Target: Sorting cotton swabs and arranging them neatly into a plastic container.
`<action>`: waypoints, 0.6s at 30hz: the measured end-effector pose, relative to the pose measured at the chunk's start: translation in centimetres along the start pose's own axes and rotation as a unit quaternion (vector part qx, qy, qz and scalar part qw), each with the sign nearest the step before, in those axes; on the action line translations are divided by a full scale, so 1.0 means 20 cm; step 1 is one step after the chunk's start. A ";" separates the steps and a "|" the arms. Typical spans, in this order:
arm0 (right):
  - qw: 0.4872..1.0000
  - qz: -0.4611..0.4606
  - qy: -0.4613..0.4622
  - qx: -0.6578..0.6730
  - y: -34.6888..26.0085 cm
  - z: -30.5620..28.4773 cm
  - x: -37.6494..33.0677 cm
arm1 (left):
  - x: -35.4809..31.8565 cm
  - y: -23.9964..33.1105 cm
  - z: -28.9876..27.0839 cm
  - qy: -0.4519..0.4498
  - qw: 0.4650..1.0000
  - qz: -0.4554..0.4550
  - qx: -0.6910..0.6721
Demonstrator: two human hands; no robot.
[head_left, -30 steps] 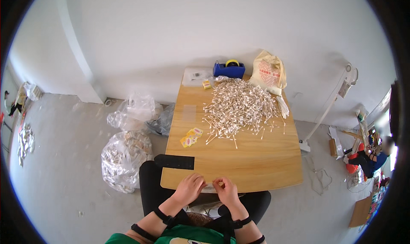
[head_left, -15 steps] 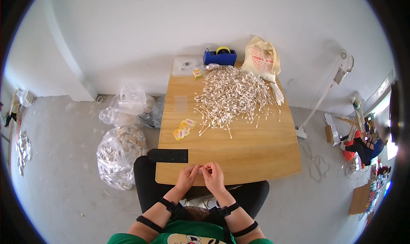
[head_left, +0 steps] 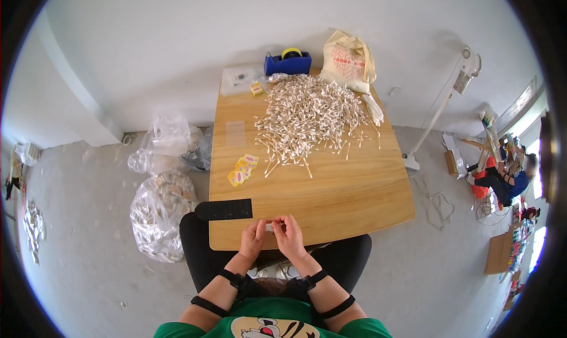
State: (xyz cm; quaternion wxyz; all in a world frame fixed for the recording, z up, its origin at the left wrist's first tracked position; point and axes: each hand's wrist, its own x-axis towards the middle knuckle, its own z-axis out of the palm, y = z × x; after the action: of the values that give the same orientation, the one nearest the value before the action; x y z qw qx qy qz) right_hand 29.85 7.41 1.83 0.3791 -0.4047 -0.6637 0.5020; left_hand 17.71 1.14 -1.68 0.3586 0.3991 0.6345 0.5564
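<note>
from head height, the single wide fisheye view looks down and forward, upright, with the green shirt (head_left: 260,308) closest at the near edge and the left hand (head_left: 253,237) and right hand (head_left: 288,236) just beyond. it faces across the wooden table (head_left: 336,202) to the far wall (head_left: 207,31), taking in floor (head_left: 88,220) at left and right; the far right bends and shrinks, so details there are hard to tell.

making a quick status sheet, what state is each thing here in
left hand: pinching a small pale item
right hand: pinching the same item
cotton swabs: loose, heaped
yellow cards: flat, overlapping
tape dispenser: upright, roll loaded
cloth bag: standing upright
black strip: flat, overhanging the table
round clear bag: filled
yellow box: too small to tell
</note>
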 end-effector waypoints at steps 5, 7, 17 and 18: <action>0.999 0.024 -0.033 0.016 0.01 -0.07 0.02 | 0.00 0.20 -0.02 -0.062 0.996 0.024 0.060; 0.994 0.073 -0.059 0.054 -0.02 -0.11 -0.01 | -0.02 0.25 -0.05 -0.147 0.985 -0.044 0.082; 0.960 -0.133 -0.198 -0.145 -0.36 -0.33 -0.10 | -0.14 0.44 -0.08 -0.336 0.939 -0.021 0.065; 0.948 -0.163 -0.232 -0.145 -0.37 -0.34 -0.10 | -0.14 0.47 -0.09 -0.350 0.935 -0.014 0.049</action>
State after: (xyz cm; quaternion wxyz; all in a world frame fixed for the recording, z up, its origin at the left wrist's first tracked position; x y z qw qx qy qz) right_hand 35.68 6.72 10.36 0.2283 -0.2139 -0.8561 0.4114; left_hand 18.37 -1.48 7.97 0.5455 0.5767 0.5012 0.3444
